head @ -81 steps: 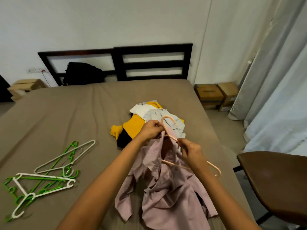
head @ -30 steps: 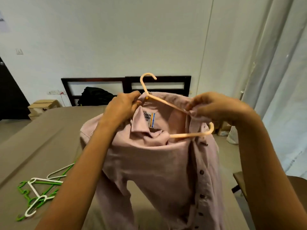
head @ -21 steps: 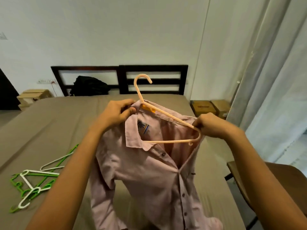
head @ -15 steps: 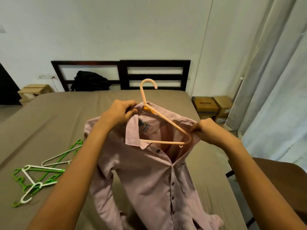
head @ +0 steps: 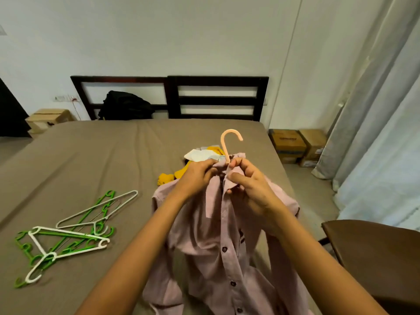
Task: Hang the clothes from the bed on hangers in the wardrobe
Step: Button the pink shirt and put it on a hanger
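One brown bed (head: 91, 155). One pale pink shirt (head: 216, 235) with dark buttons is draped over its near right side. Loose hangers (head: 68, 233) lie to the left: at least two white, the green too tangled to count. One clothes pile (head: 200, 155) sits farther back. The left hand (head: 197, 176) and right hand (head: 250, 187) each pinch the collar beside one peach hanger hook (head: 225, 144).

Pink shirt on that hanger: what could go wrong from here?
The left hand and right hand pinch the pink shirt at its collar, and only the hanger's hook shows; if a shoulder sits badly, the shirt may slide off. Its tail lies bunched on the bed and could drag when lifted.
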